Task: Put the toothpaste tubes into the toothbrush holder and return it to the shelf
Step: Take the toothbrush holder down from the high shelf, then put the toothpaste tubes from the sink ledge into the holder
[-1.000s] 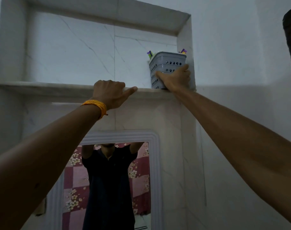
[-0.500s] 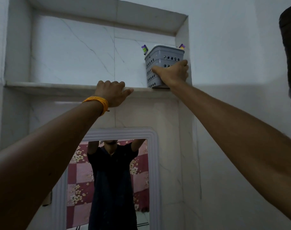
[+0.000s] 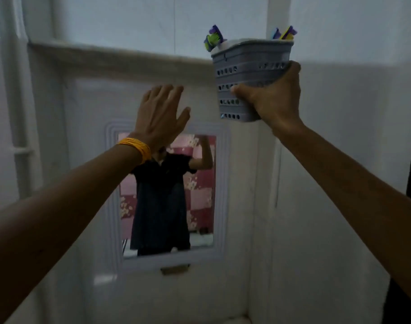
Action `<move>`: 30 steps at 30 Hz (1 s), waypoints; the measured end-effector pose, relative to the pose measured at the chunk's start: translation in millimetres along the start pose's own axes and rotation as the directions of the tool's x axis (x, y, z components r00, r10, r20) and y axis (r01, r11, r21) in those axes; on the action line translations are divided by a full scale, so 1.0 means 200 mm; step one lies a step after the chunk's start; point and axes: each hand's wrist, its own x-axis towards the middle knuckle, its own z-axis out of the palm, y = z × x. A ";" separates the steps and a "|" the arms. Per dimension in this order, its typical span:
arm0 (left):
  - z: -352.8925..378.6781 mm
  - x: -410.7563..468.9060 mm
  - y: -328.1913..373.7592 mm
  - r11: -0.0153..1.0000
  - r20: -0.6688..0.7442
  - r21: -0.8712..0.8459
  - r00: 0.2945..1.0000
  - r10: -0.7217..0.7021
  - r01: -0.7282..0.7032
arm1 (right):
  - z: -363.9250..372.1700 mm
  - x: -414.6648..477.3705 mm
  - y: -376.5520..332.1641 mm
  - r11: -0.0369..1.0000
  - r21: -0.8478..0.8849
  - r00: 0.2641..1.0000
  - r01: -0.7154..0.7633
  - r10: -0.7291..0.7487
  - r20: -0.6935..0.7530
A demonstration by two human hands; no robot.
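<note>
The toothbrush holder [image 3: 251, 73] has come off the shelf [image 3: 120, 51] and now hangs below its edge, clamped in the right hand [image 3: 273, 99]. The left hand [image 3: 161, 115], fingers spread and empty, has left that edge; open wall lies between. Holder: grey perforated plastic. Behind, a framed mirror [image 3: 168, 195].

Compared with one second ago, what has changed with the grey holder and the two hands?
The right hand has lifted the grey holder off the shelf; it now hangs in the air, below the ledge. The left hand has let go of the shelf edge and is open, in front of the wall above the mirror. Unchanged: the right hand's grip on the holder, and the toothbrushes inside it.
</note>
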 end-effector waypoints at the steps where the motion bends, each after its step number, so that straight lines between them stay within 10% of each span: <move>1: 0.02 -0.10 -0.01 0.999 0.026 -0.032 1.000 -0.016 0.017 | -0.01 -0.11 0.06 1.000 0.005 1.000 -0.019 0.019 0.007; 15: 0.37 -1.73 0.04 0.923 0.433 -0.147 0.862 -0.263 0.355 | -0.13 -1.75 0.92 0.924 -0.052 0.905 -0.378 0.381 0.189; 30: 0.51 -2.79 0.15 0.872 0.942 0.158 0.195 -0.274 0.463 | -0.05 -2.72 1.41 0.695 -0.136 0.648 -0.706 0.712 0.270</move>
